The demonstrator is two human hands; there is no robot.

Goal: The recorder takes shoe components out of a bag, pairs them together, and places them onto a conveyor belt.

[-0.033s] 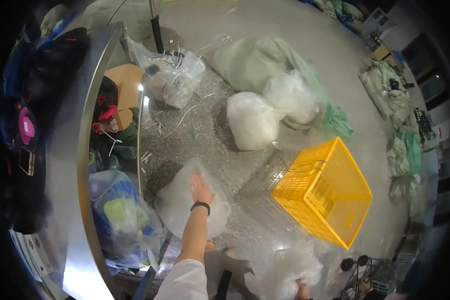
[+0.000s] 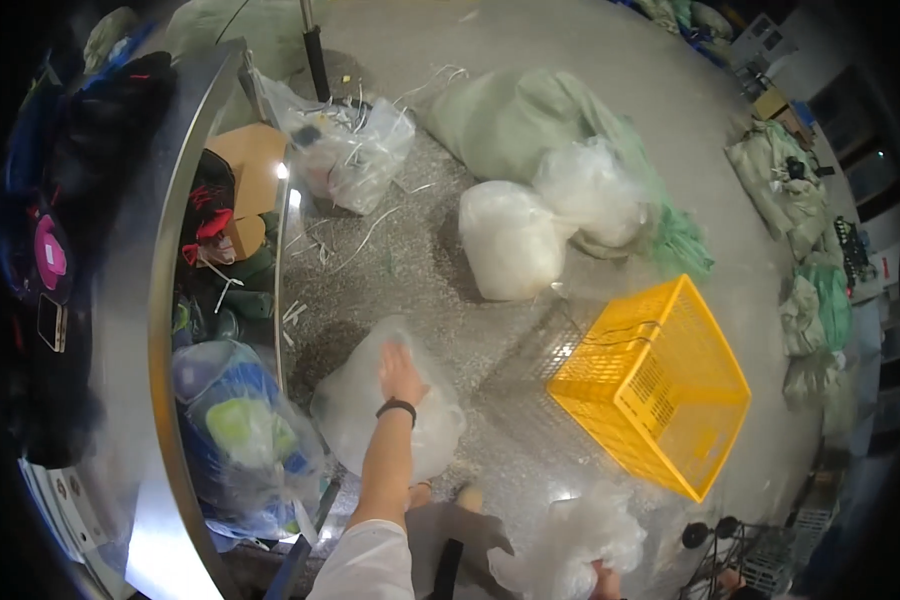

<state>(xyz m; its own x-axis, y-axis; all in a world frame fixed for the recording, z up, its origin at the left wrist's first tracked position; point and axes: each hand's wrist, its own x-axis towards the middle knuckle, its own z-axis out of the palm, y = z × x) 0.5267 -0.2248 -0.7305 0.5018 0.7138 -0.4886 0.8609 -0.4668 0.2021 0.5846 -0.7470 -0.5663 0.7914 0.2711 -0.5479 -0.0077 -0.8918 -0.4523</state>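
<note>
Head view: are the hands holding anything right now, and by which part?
The right hand grips a crumpled clear plastic bag at its lower bunched edge. The left hand lies flat on top of a filled clear bag on the floor; no closed grip shows.

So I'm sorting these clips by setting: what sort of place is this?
Probably a warehouse or sorting area. Filled clear plastic bags and green sacks lie on a speckled stone floor, beside a yellow plastic crate. The left hand rests on another clear bag.

White sleeve [image 2: 365,562] pushed up near the elbow, bare forearm, thin black band [image 2: 396,407] around the wrist, left hand [image 2: 401,372] bare, right hand [image 2: 603,580] bare, mostly cut off at the edge
</note>
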